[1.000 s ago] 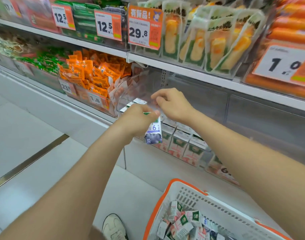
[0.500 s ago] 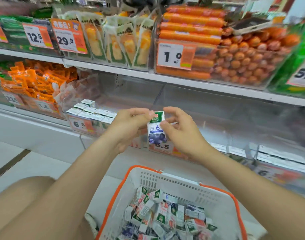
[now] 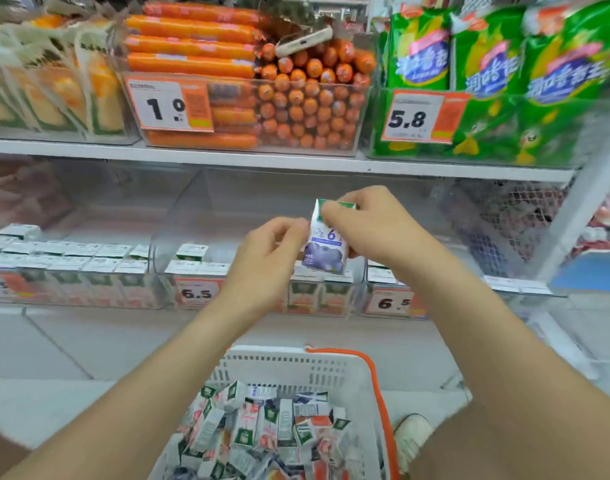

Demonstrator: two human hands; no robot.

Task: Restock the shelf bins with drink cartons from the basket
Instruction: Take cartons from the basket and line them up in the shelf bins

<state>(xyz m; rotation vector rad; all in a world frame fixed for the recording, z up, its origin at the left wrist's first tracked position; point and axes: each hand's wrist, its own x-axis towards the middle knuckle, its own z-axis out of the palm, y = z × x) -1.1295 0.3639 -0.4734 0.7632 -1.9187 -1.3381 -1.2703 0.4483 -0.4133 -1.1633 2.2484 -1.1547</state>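
Both hands hold a carton [image 3: 326,249] up.
The right hand [image 3: 374,230] pinches its top and the left hand [image 3: 272,259] grips its side with curled fingers, above the middle bin's [image 3: 165,258] front edge; the basket [image 3: 296,356] sits below.

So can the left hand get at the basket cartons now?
Probably yes: the basket is open-topped just below, nothing between, but the left hand must first let go of the blueberry carton.

A: Where's the blueberry carton [image 3: 326,249]?
B: Ctr frame, upright w/ slight tilt, green top, held in front of the clear shelf bins [image 3: 173,220].
A: And the basket [image 3: 279,368]?
B: 6 o'clock. White, orange rim, heaped w/ cartons [image 3: 262,427].
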